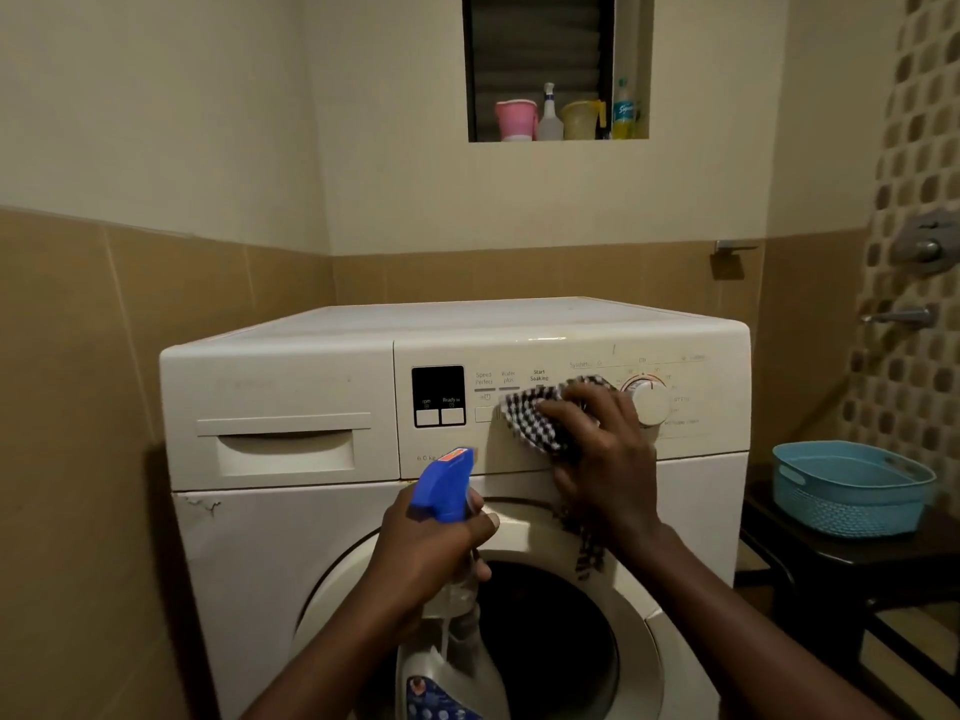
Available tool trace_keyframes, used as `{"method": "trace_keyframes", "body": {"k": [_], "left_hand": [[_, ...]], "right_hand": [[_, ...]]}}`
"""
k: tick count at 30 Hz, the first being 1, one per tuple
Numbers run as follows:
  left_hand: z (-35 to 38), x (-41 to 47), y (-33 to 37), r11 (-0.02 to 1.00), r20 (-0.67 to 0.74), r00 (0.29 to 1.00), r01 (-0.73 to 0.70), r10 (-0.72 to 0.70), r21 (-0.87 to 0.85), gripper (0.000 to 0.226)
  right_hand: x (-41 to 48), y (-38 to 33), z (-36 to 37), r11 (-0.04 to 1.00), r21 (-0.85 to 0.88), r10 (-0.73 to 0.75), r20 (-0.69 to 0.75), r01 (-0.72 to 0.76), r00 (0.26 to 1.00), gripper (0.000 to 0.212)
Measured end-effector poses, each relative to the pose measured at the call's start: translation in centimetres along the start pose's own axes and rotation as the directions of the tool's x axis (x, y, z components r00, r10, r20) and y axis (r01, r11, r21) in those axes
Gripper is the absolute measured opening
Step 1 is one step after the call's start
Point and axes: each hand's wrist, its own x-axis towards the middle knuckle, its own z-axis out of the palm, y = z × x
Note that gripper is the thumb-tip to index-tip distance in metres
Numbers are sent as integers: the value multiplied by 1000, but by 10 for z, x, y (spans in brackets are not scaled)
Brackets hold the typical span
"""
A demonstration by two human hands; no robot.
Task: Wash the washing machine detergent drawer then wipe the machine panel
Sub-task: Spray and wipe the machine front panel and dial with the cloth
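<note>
1. Right now, a person stands in front of a white washing machine that sits in a corner with brown tiles.
2. The right hand lies flat on a black and white checked cloth. Its fingers are spread out and press the cloth onto the machine panel.
3. The cloth covers the middle of the panel, between the dark display and the round white dial. It touches the dial's left side. One end of the cloth hangs down under the wrist, in front of the door.
4. The left hand holds a spray bottle by the neck, with the fingers wrapped around it. The bottle has a blue top, and the top points up at the panel, just under the display.
5. The detergent drawer is at the top left of the machine. It is pushed in, and no hand touches it.
6. A blue basket sits on a dark surface to the right of the machine.
7. High up, a little shelf in the wall holds a pink cup, a clear bottle, a yellow jug and a green bottle.
8. A metal tap sticks out of the spotted wall on the right.
</note>
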Motion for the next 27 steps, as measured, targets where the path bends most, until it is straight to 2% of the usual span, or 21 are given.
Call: {"method": "trace_keyframes", "body": {"k": [5, 13, 16, 19, 21, 24, 27], "left_hand": [[-2, 1, 2, 1000, 8, 1000, -15, 15, 14, 21], [-7, 2, -3, 1000, -39, 999, -19, 19, -4, 14], [-14, -1, -3, 1000, -22, 1000, -22, 22, 12, 15], [-19, -1, -3, 1000, -17, 1000, -15, 15, 22, 16], [-20, -1, -3, 1000, -8, 1000, -10, 10, 25, 18], [-16, 1, -2, 1000, -18, 1000, -9, 10, 23, 19], [-14, 3, -1, 1000, -56, 998, -13, 13, -7, 17]], "right_hand": [[8, -10, 6, 997, -50, 58, -67, -61, 996, 50], [-34, -16, 17, 992, 54, -116, 4, 115, 993, 43], [-12, -13, 9, 999, 25, -30, -52, 31, 998, 37], [25, -14, 3, 996, 15, 89, -114, -88, 990, 46], [42, -21, 3, 994, 10, 109, -115, -108, 987, 48], [46, -40, 10, 998, 8, 58, -90, -57, 994, 42], [32, -47, 16, 996, -4, -85, -28, 85, 996, 37]]}}
